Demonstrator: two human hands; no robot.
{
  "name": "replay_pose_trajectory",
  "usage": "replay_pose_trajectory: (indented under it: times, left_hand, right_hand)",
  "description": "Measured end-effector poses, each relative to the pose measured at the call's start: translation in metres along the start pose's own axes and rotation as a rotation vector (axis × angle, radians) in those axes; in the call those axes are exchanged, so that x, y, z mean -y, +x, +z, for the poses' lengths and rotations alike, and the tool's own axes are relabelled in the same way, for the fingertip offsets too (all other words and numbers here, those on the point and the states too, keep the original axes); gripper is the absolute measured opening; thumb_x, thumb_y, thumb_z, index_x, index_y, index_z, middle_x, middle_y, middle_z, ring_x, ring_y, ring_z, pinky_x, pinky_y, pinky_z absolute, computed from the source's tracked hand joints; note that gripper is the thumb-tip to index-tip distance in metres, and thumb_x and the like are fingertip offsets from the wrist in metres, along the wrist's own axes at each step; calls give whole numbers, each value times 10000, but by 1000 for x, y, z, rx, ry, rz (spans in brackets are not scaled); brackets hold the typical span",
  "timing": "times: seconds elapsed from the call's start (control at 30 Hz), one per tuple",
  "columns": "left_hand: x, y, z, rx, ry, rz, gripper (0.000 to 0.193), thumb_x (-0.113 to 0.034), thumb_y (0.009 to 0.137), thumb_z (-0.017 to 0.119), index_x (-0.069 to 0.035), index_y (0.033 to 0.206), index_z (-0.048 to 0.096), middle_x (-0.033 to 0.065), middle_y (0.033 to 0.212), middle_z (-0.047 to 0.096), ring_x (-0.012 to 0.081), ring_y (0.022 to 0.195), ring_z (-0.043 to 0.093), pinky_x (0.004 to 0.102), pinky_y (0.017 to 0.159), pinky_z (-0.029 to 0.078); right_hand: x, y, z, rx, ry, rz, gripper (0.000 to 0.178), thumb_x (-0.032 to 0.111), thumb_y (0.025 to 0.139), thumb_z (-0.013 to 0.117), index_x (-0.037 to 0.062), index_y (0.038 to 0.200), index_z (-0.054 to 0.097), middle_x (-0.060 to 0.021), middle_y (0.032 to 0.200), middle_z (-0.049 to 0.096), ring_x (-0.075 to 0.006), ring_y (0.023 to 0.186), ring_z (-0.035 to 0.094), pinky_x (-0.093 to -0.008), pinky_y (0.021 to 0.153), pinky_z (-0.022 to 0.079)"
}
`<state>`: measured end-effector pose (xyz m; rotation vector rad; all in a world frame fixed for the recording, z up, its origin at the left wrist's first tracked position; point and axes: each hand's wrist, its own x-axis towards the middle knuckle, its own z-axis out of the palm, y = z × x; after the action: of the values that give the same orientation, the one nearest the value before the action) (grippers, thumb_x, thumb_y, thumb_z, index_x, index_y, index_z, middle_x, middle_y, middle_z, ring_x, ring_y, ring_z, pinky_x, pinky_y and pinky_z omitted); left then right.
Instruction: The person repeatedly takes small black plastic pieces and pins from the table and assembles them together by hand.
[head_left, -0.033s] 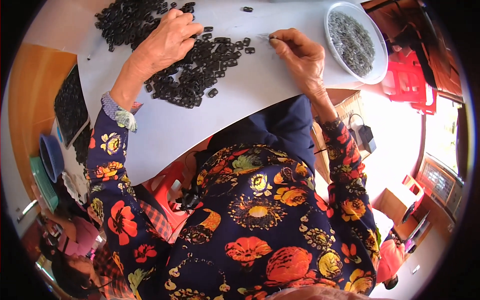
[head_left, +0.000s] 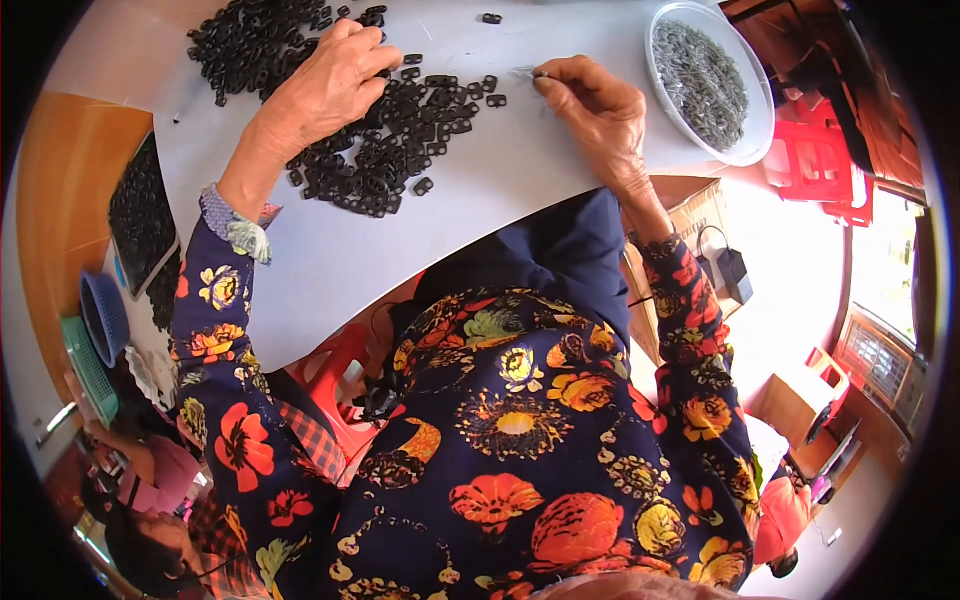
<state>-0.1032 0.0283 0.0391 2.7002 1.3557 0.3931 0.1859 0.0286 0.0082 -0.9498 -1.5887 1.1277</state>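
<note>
My left hand (head_left: 325, 90) is over the pile of small black plastic pieces with two holes (head_left: 400, 140), its fingers curled together and pointing down. Whatever lies between those fingertips is hidden. My right hand (head_left: 600, 105) hovers at the table to the right of the pile, thumb and forefinger pinched together. A faint, thin clear sliver (head_left: 523, 71) shows by these fingertips; I cannot make out whether it is in the pinch or on the table. Beside that hand stands a round clear plastic tub (head_left: 655, 75) full of small shiny, see-through pieces.
More black pieces (head_left: 250, 50) lie heaped at the far left of the pale table (head_left: 330, 270), and one loose piece (head_left: 491, 18) at the far edge. A dark-filled tray (head_left: 145, 210), baskets (head_left: 103, 305), a cardboard box (head_left: 690, 215) and red stools (head_left: 815, 165) surround it. Other people sit nearby.
</note>
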Motion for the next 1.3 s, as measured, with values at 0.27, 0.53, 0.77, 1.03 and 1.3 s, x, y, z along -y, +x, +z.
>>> replay_pose_trajectory:
  times: [0.27, 0.53, 0.77, 1.03, 1.3]
  left_hand:
    - [4, 16, 1, 66, -170, -149, 111, -40, 762, 568, 4, 753, 466, 73, 704, 479, 254, 849, 463, 335, 748, 419]
    - [-14, 10, 4, -80, -900, -442, 130, -136, 901, 576, -13, 917, 614, -13, 799, 589, 85, 745, 537, 249, 717, 432]
    - [-37, 22, 6, -157, -1378, -468, 195, -166, 908, 577, 13, 965, 631, 28, 861, 622, 104, 806, 583, 239, 739, 428]
    - [-65, 41, 21, -161, -1779, -565, 199, -151, 904, 585, 20, 1004, 602, 55, 891, 601, 146, 826, 592, 267, 743, 459]
    - [-74, 45, 21, -141, -1454, -506, 199, -155, 918, 528, 10, 989, 615, 40, 746, 615, 99, 705, 573, 245, 693, 467]
  right_hand:
    - [1, 2, -3, 53, -8, -32, 134, 85, 816, 692, -10, 907, 669, -31, 724, 645, -75, 664, 569, -228, 640, 478]
    - [2, 3, -5, 60, -12, -10, 147, 92, 818, 690, -12, 919, 668, -35, 729, 653, -80, 673, 574, -236, 645, 482]
    - [6, 5, 6, 100, 126, -41, 135, 57, 840, 655, -24, 948, 660, -37, 763, 647, -72, 691, 569, -224, 657, 486]
    - [9, 12, 12, 91, 306, 74, 167, 60, 860, 639, -27, 1003, 642, -14, 801, 643, -69, 730, 569, -218, 685, 487]
    - [10, 16, 10, 108, 346, 45, 179, 79, 882, 623, -20, 1031, 629, -9, 829, 639, -64, 745, 560, -221, 703, 477]
